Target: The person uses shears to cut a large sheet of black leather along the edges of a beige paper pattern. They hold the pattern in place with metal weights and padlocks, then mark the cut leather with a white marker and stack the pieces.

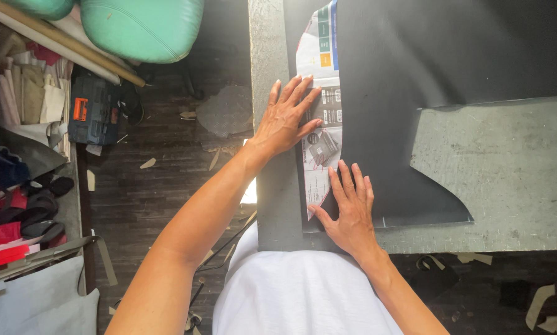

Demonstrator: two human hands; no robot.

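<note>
1. I have my left hand (286, 118) spread flat, fingers fanned and gripping nothing, its palm on the grey surface (508, 174) and its fingertips on the far part of the printed paper pattern (320, 142). I judge the wide spread is there to pin the paper over as much of its length as one hand can cover.

2. My right hand (351, 208) is also open and flat, holding nothing. It lies nearer to me, with the thumb by the pattern's pointed near tip and the fingers straddling the line where paper meets the black sheet (402, 93).

3. The pattern is a long, narrow piece at the left edge of the surface, running from far to near. Its right side seems tucked against or under the edge of the black sheet; I cannot tell which lies on top.

4. The black sheet covers the far and middle of the surface and already has a curved cut on its right side, which leaves bare grey to the right.

5. With one hand far and one near, both ends of the pattern are weighted, so it probably cannot pivot or creep on the smooth sheet.

6. Off the surface to the left, the floor (167, 180) carries offcuts, a dark tool case (92, 111) and stacked fabric pieces (27, 93); a green cushion (142, 28) sits at the far left.
</note>
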